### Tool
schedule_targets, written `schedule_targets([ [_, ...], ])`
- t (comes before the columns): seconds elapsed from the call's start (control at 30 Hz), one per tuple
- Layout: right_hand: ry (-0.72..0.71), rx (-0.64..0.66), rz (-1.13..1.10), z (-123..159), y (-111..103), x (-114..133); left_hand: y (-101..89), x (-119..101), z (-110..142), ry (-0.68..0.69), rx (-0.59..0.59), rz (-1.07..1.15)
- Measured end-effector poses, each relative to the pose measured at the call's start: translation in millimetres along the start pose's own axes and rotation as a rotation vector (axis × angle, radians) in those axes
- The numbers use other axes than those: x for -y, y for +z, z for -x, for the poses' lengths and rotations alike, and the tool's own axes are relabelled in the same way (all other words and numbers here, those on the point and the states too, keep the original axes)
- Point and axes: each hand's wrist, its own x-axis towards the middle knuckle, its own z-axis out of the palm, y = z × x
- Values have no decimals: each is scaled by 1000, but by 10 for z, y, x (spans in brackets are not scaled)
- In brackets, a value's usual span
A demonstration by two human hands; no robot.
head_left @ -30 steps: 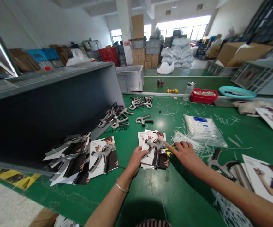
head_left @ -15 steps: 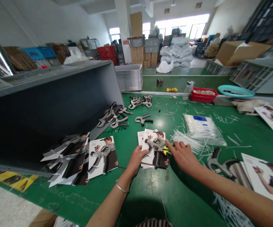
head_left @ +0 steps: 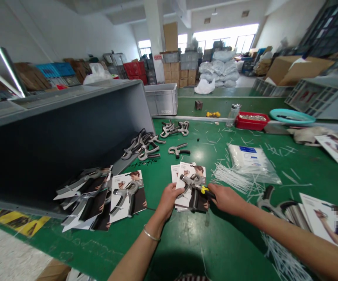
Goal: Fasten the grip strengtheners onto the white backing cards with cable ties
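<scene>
While we look down at the green workbench (head_left: 239,238), our left hand (head_left: 167,201) closes around a grey hand grip (head_left: 190,181) and its printed card (head_left: 192,170), near the middle of the bench, with the fingers and thumb clamped together on them. Our right hand (head_left: 226,200) pinches a small yellow and black tool (head_left: 205,190) and holds its tip close to the grip; we cannot tell exactly what tool it is. The grip seems to us stiff and rather light, with a dry plastic skin, so it should not slip much, but the card is thin and can bend. We think it is best to take hold on the thick handle, not on the card edge. Other carded grips (head_left: 127,197) lie on the left beside a dark grey bin (head_left: 69,164), and loose white plastic ties (head_left: 230,177) lie on the right
</scene>
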Motion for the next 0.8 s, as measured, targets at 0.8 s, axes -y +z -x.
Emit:
schedule_targets([
  [0.8, 140, -329, -233, 169, 369, 910, 158, -57, 304, 406, -413, -29],
])
